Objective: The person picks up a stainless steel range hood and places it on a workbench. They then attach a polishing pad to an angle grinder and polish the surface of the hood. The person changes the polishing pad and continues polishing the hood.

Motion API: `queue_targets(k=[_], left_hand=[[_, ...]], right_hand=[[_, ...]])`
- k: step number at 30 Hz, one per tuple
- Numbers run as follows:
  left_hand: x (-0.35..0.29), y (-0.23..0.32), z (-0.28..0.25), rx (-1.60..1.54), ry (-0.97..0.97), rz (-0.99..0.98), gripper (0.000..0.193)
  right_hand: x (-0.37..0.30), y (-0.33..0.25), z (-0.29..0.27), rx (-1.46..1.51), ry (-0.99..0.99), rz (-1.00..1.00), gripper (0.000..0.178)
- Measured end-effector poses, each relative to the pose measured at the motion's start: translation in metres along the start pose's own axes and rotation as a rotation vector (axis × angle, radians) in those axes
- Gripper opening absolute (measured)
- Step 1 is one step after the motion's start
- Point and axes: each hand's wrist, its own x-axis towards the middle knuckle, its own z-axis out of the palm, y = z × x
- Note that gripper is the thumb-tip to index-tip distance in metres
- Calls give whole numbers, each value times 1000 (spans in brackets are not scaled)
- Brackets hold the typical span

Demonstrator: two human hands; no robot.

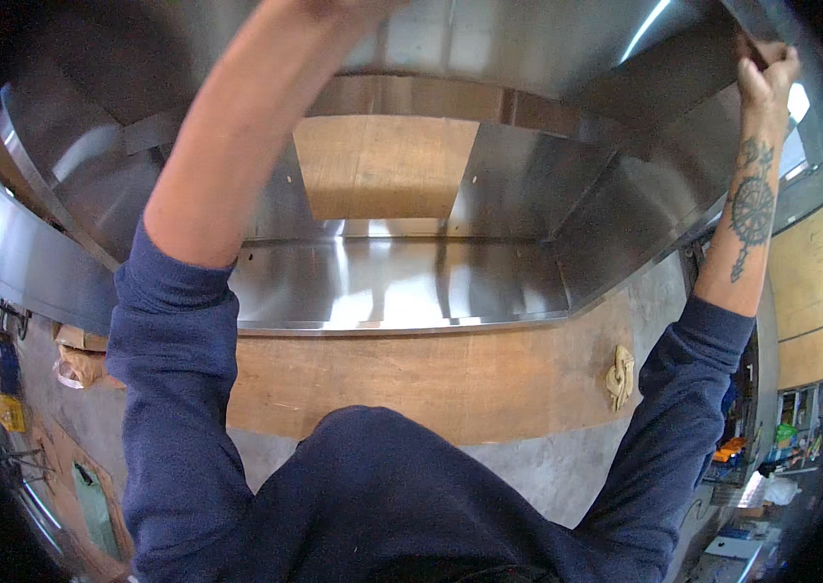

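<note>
Steel housing (508, 282), big and box-like, fills the space ahead of the person, its lower edge lying across a wooden board (402, 379). It looks stiff and probably heavy as a whole, with smooth, shiny faces likely to slip under bare skin; its rims should give the better hold, though thin edges may cut. The right hand (771, 73) is curled around an edge at upper right. The left hand (358, 6) is mostly cut off above, so its grip cannot be told. Beyond lie a crumpled yellowish cloth or glove (618, 377) and grey floor (567, 476).
</note>
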Motion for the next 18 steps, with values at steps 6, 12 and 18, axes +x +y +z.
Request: queue_targets(k=[6, 12, 18], left_hand=[[-7, 14, 11, -305, 147, -189, 33], [-10, 109, -98, -302, 528, 22, 9], [-53, 149, -66, -196, 633, -76, 8]], right_hand=[[-37, -41, -6, 975, 395, 544, 45], [-57, -86, -7, 1442, 519, 832, 44], [-109, -109, -51, 1853, 462, 754, 37]])
